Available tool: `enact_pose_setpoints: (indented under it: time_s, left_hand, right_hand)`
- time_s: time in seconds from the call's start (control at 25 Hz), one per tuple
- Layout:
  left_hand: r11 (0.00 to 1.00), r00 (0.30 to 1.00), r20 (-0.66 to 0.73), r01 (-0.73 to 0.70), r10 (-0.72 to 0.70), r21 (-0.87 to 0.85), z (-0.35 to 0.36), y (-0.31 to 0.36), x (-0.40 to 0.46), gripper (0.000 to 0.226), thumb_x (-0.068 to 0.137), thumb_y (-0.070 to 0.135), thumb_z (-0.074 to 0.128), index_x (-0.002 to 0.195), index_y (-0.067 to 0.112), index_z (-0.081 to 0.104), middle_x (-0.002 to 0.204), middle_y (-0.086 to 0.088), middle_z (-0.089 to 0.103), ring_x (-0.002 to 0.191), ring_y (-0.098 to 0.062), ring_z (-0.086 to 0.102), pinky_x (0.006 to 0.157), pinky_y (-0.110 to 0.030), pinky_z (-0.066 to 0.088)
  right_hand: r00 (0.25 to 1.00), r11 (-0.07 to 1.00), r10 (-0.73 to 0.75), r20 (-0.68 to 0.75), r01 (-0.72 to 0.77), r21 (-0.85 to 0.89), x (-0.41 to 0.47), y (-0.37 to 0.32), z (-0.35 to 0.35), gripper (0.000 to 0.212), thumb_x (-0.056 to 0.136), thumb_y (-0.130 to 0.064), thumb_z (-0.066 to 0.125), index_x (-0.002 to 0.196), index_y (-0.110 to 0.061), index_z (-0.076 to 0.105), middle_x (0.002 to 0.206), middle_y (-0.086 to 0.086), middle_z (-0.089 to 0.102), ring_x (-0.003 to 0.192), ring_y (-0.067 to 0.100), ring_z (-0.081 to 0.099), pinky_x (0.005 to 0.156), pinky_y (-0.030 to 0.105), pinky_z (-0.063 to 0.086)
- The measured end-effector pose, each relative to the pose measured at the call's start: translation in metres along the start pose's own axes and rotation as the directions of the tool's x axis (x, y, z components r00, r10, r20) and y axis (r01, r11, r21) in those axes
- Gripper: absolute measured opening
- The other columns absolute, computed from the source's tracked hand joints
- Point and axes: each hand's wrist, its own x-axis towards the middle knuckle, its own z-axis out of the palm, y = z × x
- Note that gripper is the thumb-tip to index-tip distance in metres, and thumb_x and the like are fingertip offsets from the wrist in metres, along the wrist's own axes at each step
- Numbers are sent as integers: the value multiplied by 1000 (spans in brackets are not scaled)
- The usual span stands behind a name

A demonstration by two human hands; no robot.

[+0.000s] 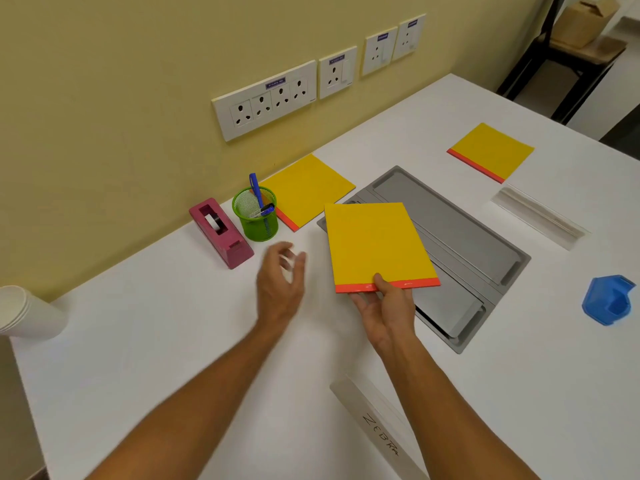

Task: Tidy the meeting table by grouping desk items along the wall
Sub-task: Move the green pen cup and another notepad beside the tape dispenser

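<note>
The white surface (pixel 173 341) is partly tidied. Along the yellow wall (pixel 104 98) on the far left already sit a yellow notepad with an orange edge (pixel 308 188), a maroon tape dispenser (pixel 221 233) and a green mesh pen cup (pixel 256 220). My right hand (pixel 384 306) pinches a second yellow notepad (pixel 375 244) by its orange edge, lifted over the grey recessed cable tray (pixel 467 237). My left hand (pixel 280 285) hovers released, holding nothing. Left, I judge: a third yellow notepad (pixel 491 150) far right, two clear acrylic name stands (pixel 540 216) (pixel 377 434), a blue plastic holder (pixel 609 299). White paper cups (pixel 24 313) lie near left.
</note>
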Motion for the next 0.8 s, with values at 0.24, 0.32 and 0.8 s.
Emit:
enact_pose_setpoints:
  time_s: [0.24, 0.32, 0.8]
  left_hand:
    - [538, 704, 579, 700, -411, -470, 41, 36, -29, 33, 88, 29, 69, 115, 10, 66, 109, -10, 73, 103, -25, 69, 90, -36, 55]
    - [483, 714, 537, 699, -448, -527, 48, 41, -22, 23, 92, 9, 64, 115, 7, 65, 109, -12, 73, 102, -25, 70, 90, -36, 57]
    - [813, 820, 143, 570, -554, -120, 82, 28, 137, 62, 89, 0, 48, 148, 18, 36, 99, -9, 56, 76, -21, 53, 67, -37, 52]
  right_hand:
    - [999, 998, 17, 52, -20, 59, 18, 10, 12, 44, 98, 8, 51, 137, -13, 51, 127, 25, 61, 114, 41, 64, 81, 57, 59]
    - [997, 996, -23, 73, 29, -85, 23, 6, 11, 39, 96, 4, 57, 134, -6, 54, 123, 22, 65, 109, 35, 68, 85, 48, 61]
    - [805, -642, -372, 463, 138, -755, 54, -2, -159, 69, 99, -62, 15, 156, -26, 29, 165, 3, 23, 154, 32, 9, 123, 58, 3]
